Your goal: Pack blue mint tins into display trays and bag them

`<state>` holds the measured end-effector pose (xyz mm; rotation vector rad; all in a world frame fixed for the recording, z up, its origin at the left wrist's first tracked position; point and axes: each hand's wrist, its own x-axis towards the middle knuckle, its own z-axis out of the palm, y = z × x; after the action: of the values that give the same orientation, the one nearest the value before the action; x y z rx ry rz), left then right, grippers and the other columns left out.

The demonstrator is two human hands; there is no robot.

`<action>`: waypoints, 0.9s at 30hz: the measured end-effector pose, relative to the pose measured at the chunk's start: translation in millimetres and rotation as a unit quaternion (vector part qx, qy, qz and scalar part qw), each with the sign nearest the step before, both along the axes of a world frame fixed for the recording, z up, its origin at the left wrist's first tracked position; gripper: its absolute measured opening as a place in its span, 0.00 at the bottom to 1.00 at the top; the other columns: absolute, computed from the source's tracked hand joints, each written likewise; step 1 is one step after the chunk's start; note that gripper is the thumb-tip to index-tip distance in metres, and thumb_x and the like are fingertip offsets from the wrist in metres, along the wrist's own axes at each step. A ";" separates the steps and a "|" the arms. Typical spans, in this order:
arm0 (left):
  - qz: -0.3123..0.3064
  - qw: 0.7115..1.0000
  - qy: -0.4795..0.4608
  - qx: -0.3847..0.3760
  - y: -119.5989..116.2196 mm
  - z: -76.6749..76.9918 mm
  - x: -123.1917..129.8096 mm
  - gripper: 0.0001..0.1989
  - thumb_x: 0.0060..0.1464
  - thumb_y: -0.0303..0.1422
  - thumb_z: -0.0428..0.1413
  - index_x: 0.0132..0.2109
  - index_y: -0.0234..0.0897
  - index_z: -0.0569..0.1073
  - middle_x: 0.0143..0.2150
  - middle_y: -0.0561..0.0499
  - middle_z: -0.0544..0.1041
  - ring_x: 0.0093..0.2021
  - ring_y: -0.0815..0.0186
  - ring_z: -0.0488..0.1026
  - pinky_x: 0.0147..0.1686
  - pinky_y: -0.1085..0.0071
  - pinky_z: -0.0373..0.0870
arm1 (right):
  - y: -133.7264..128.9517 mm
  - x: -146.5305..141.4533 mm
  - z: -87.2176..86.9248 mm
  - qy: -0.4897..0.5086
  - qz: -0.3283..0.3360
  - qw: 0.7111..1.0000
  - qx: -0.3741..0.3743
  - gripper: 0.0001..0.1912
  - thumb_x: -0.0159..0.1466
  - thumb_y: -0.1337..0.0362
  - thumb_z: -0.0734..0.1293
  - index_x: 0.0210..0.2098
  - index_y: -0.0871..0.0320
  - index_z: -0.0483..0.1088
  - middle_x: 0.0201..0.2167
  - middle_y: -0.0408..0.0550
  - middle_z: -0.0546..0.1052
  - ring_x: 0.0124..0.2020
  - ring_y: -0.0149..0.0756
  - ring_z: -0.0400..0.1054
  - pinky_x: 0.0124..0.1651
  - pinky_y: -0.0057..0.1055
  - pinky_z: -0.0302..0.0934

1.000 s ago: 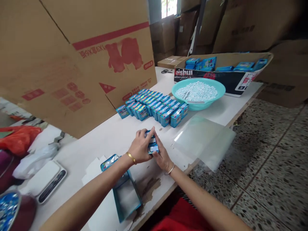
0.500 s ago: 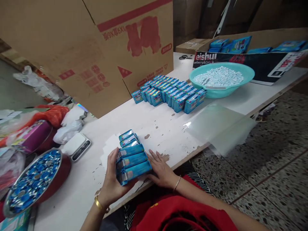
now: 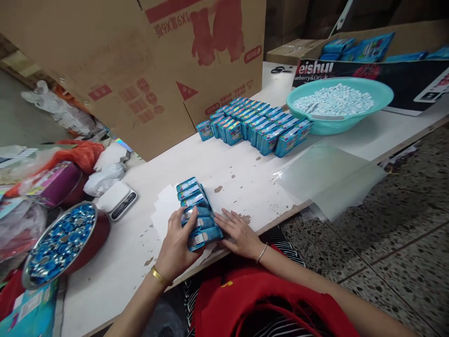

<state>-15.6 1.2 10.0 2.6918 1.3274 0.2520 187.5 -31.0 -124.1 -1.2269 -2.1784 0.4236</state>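
I find the left hand (image 3: 176, 241) clamped on three blue printed packs (image 3: 209, 234), the right hand (image 3: 242, 236) beside them, fingers slightly apart; uneven pressure could skew them.

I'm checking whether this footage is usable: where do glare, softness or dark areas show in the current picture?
Head view: a white glint on the left edge of the clear plastic sheets; head view: printing on the small blue rectangular packs at the left hand too soft to read; head view: background at upper right, beyond the turquoise round plastic basin, dark.
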 end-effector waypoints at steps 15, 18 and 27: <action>-0.071 0.990 0.121 0.030 9.0 -9.7 19.6 0.43 0.57 0.38 0.52 0.68 0.31 0.33 0.68 0.31 0.48 0.69 0.46 0.37 0.62 0.42 0.45 | -0.6 -3.5 0.6 -0.021 -0.002 1.000 -0.002 0.28 0.70 0.59 0.51 0.67 0.59 0.42 0.66 0.53 0.53 0.64 0.44 0.51 0.63 0.52 0.48; -0.077 0.988 0.132 0.025 10.6 -15.7 18.7 0.43 0.57 0.36 0.51 0.68 0.30 0.31 0.68 0.30 0.50 0.69 0.46 0.40 0.61 0.45 0.50 | -3.5 -7.6 4.2 -0.007 -0.016 1.000 -0.019 0.31 0.70 0.60 0.52 0.68 0.59 0.34 0.67 0.55 0.51 0.65 0.45 0.50 0.64 0.55 0.44; -0.030 0.978 0.206 0.002 3.5 -12.3 34.0 0.33 0.57 0.27 0.46 0.67 0.22 0.44 0.65 0.26 0.54 0.67 0.44 0.48 0.59 0.48 0.56 | 0.1 -7.0 9.9 -0.030 0.000 0.999 -0.036 0.31 0.69 0.61 0.54 0.68 0.58 0.40 0.66 0.54 0.54 0.60 0.46 0.57 0.62 0.55 0.48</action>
<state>18.4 4.7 -2.4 2.8850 1.3328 -0.3285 180.5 -30.9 -114.2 -1.2941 -2.2309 0.4742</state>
